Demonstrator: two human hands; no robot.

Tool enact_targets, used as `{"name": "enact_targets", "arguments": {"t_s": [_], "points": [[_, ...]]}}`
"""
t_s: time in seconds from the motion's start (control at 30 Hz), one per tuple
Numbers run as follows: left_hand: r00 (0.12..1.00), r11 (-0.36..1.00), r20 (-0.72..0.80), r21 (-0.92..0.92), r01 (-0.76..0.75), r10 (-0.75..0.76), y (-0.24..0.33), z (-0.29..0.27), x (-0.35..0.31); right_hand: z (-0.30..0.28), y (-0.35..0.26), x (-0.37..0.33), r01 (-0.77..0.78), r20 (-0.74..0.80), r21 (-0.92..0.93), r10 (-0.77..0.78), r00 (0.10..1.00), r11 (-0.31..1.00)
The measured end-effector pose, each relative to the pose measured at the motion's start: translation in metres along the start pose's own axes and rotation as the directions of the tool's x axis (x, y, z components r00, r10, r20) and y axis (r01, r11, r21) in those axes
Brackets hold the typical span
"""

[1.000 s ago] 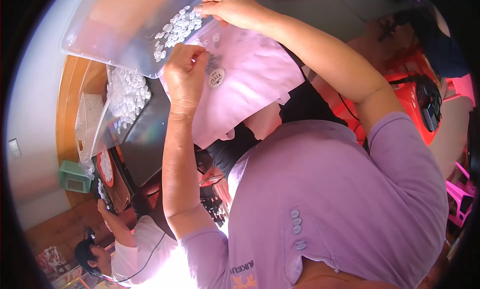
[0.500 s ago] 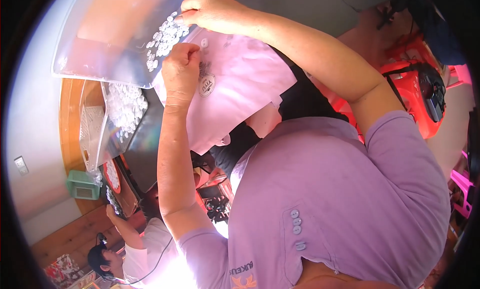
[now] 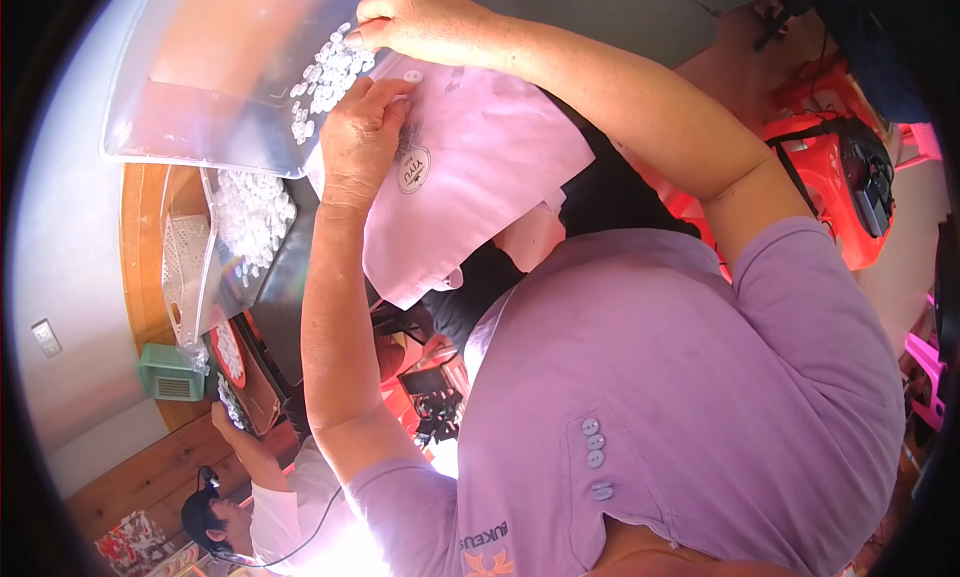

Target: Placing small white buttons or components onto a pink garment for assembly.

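Observation:
My left hand [image 3: 362,137] is over the near edge of a clear plastic tray, its index finger stretched to a small round whitish piece [image 3: 413,76] on a pink cloth [image 3: 480,147]. The thumb is apart from that finger; the other fingers are partly hidden. Farther up, my right hand [image 3: 425,19] has its fingertips pinched together at the edge of a pile of small clear plastic pieces [image 3: 328,72]. What lies between them is too small to make out. The pile is in the clear tray [image 3: 200,147]. The cloth, with a round printed mark, drapes across my lap.
A clear bin of similar whitish pieces [image 3: 252,217] is at left, above a green basket [image 3: 170,372] and a red tray [image 3: 230,355]. A co-worker [image 3: 250,517] reaches toward another heap at lower left. Red plastic stools [image 3: 850,197] stand at right.
My left index finger has straightened out from a closed hand toward the round piece, which has moved slightly up and right. My right hand has barely moved.

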State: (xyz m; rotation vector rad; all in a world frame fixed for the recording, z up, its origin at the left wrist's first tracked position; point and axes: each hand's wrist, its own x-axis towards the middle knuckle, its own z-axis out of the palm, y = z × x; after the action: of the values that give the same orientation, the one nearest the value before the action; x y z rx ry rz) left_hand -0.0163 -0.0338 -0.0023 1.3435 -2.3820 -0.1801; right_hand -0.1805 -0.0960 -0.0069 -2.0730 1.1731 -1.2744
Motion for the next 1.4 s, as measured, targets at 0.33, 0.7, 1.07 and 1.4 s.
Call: {"name": "enact_targets", "arguments": {"t_s": [0.33, 0.7, 1.07, 1.4], "points": [[0.990, 0.990, -0.054, 0.049, -0.129, 0.131, -0.009, 0.005, 0.000, -0.005, -0.006, -0.002, -0.054, 0.003, 0.040, 0.054, 0.999, 0.998], [0.963, 0.931, -0.030, 0.263, -0.253, 0.270, -0.006, 0.004, 0.001, -0.009, -0.011, -0.005, -0.055, 0.011, 0.033, 0.055, 0.998, 0.998], [0.981, 0.955, -0.015, 0.231, -0.185, 0.194, -0.012, 0.007, 0.005, -0.007, -0.007, -0.001, -0.026, -0.008, 0.020, 0.026, 1.000, 0.999], [0.992, 0.990, -0.101, -0.125, 0.062, -0.074, -0.008, -0.011, 0.002, -0.015, -0.015, -0.005, -0.067, 0.009, -0.029, 0.067, 0.998, 0.997]]}}
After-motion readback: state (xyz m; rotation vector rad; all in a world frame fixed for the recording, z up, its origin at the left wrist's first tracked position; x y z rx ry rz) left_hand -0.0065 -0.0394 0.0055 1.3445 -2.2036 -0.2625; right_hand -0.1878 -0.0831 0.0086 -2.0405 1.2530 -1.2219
